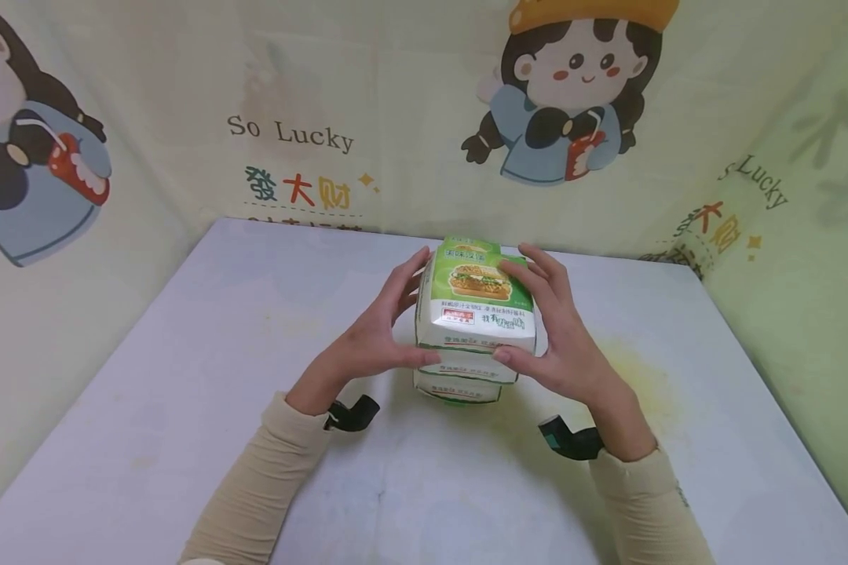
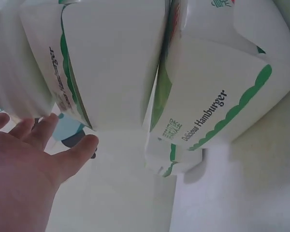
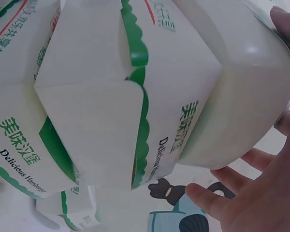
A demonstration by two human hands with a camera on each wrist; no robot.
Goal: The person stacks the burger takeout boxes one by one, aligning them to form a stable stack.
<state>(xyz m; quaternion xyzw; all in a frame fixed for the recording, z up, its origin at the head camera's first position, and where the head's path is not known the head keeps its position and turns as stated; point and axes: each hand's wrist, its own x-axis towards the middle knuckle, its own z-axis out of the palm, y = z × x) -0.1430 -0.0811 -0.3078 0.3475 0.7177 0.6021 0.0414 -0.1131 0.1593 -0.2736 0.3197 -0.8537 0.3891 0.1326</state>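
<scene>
Three burger boxes rise in a leaning stack on the table (image 1: 378, 494), near its middle and toward twelve o'clock from the person. Left hand (image 1: 367, 337) sits at the stack's nine o'clock, right hand (image 1: 568, 353) at its three o'clock. Both are half curled, thumb well apart from fingers, and together grip the top box (image 1: 480, 310) between them. Each thumb rests low on its six o'clock face, the fingers wrapping toward the far side; the right forefinger lies along the upper edge. Holding it from opposite sides probably keeps a light carton level and spares the lid from crushing. Beneath come the middle box (image 1: 459, 366) and lowest box (image 1: 459, 390), stepped slightly toward seven o'clock, perhaps because their sloping sides seat poorly (the left wrist view shows a wedge-shaped gap between cartons). Beyond the stack, toward twelve o'clock, another box (image 2: 181, 159) shows, apart from both hands; what lies behind it, I cannot tell.
</scene>
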